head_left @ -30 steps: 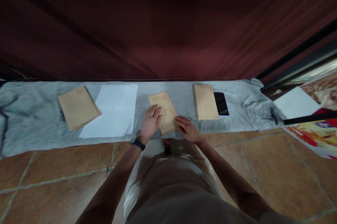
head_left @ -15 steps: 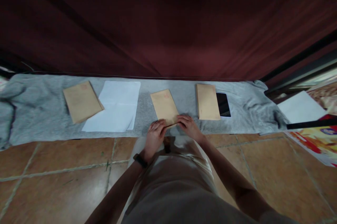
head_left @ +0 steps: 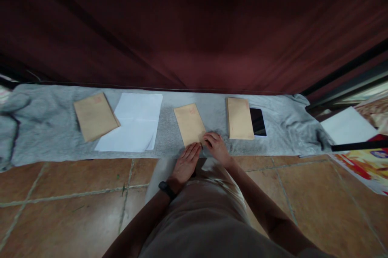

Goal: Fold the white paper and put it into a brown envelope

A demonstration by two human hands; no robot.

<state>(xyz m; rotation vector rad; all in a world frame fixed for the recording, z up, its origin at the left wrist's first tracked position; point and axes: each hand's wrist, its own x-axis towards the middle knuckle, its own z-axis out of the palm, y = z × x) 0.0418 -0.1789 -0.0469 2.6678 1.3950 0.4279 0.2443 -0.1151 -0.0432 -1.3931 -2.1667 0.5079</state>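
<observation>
Firstly, on the near side, the person's beige shirt [head_left: 197, 221] is seen above a floor [head_left: 75, 217] of brown-orange tiles with pale joints. The left hand [head_left: 184, 166], with a dark watch [head_left: 167, 190] at its wrist, lies with rather straight fingers on the near end of a brown envelope [head_left: 190, 122]. The right hand [head_left: 218, 149], close beside it, has bent fingers at the near right corner; whether they pinch the paper, I cannot tell. This envelope rests slanted on a grey cloth [head_left: 279, 124], which covers a long, narrow surface and is wrinkled towards both ends. To the left, white sheets [head_left: 136, 120] are partly covered by a brown packet [head_left: 95, 117]; to the right, a brown stack [head_left: 240, 118] partly overlaps a black device [head_left: 257, 122]. Beyond the right end are a white sheet [head_left: 348, 124], a dark bar [head_left: 360, 146] and a colourful print [head_left: 368, 167]. Farthest, a dark red curtain [head_left: 194, 27] fills the dim background.
</observation>
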